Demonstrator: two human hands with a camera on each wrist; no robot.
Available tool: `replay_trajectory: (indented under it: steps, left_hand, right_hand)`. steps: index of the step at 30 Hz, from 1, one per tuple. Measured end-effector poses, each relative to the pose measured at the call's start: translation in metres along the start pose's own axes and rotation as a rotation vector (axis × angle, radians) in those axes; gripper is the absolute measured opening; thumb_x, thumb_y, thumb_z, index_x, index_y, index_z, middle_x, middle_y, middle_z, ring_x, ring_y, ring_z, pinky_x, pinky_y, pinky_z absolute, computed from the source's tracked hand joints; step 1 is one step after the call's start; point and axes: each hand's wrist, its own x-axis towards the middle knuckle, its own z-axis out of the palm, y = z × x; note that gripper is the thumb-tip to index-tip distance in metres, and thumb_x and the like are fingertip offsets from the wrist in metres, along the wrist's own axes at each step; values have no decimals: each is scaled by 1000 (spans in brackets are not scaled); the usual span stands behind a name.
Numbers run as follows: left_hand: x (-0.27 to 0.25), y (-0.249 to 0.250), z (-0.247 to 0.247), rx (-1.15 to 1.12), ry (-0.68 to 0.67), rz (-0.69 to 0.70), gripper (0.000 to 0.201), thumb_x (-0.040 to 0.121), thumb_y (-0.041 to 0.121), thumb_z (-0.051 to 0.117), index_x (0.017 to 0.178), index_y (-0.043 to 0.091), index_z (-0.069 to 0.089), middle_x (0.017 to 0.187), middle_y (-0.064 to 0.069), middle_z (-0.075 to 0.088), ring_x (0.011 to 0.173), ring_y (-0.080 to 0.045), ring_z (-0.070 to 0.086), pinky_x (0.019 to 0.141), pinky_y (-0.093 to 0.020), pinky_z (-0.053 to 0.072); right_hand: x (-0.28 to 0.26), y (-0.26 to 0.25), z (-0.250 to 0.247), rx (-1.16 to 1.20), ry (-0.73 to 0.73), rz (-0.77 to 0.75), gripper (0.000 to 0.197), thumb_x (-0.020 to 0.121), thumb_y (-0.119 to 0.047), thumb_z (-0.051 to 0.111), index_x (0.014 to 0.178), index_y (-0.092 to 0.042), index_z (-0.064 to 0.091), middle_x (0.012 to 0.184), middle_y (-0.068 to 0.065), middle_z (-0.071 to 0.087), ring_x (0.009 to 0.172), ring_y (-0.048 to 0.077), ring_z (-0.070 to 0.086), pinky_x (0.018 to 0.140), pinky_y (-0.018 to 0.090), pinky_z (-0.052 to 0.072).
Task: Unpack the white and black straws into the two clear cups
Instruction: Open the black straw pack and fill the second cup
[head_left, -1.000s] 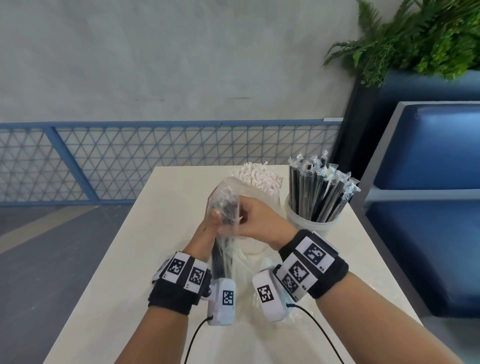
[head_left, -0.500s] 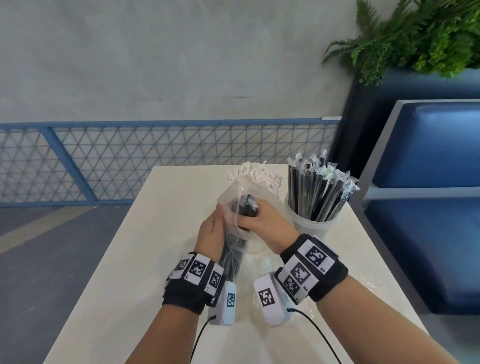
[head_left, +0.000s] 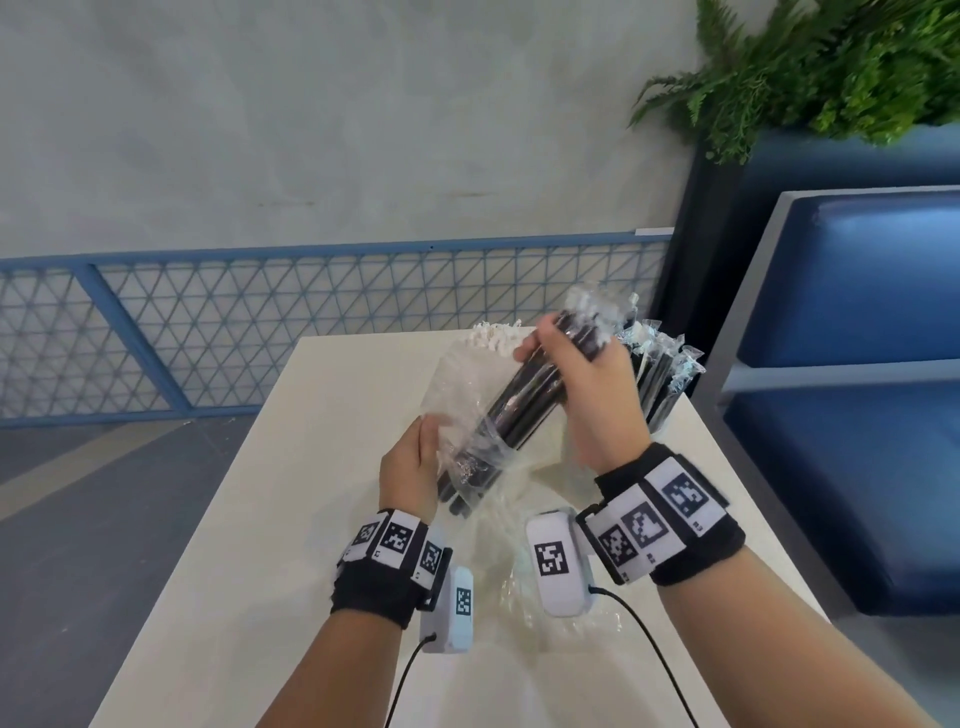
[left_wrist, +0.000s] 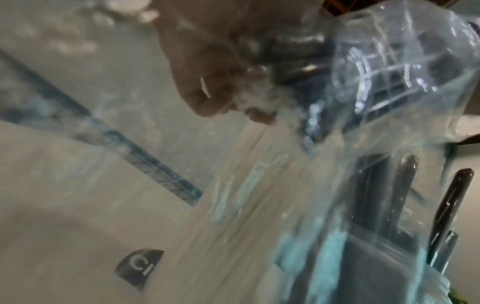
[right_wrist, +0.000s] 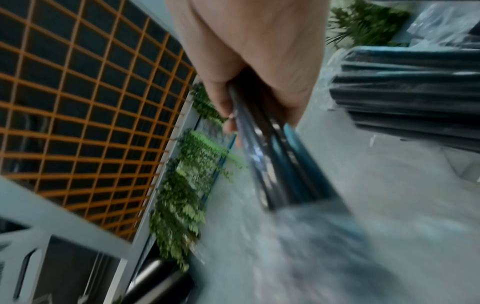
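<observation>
My right hand (head_left: 576, 374) grips a bundle of wrapped black straws (head_left: 524, 395) near its upper end, tilted up to the right. The bundle's lower end sits inside a clear plastic bag (head_left: 457, 400), which my left hand (head_left: 415, 457) holds by its side. In the right wrist view the black straws (right_wrist: 275, 168) run out from under my fingers (right_wrist: 226, 102). Behind my right hand stands a clear cup, mostly hidden, full of black straws (head_left: 660, 374). White straw tops (head_left: 493, 335) show behind the bag; their cup is hidden.
The cream table (head_left: 249, 545) has a crumpled empty plastic wrapper (head_left: 519, 571) lying between my wrists. A blue bench (head_left: 857, 389) stands close on the right, a planter with ferns (head_left: 810, 67) behind it, and a blue mesh railing (head_left: 260, 322) beyond the table's far edge.
My right hand has pulled the black straw bundle up and to the right, most of the way out of the bag. My left hand has slid down and holds the bag back.
</observation>
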Motion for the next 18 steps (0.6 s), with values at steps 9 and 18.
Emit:
replay_trajectory:
  steps: [9,18]
  left_hand:
    - [-4,-19,3,45,50,-78,31,100,30,29,89,26,58,67,8,54,64,-14,50,66,-27,36]
    - [13,-12,-19,-16,181,-38,32,100,29,29,83,23,56,60,9,52,58,-15,45,62,-30,37]
  right_hand:
    - [32,-21,-44,454,419,-23,6,94,-4,47,90,-7,45,65,4,50,55,15,54,59,27,52]
    - [49,-50,-65,-101,526,-399,9,90,-13,53,98,-9,51,68,-3,61,65,17,60,73,33,52]
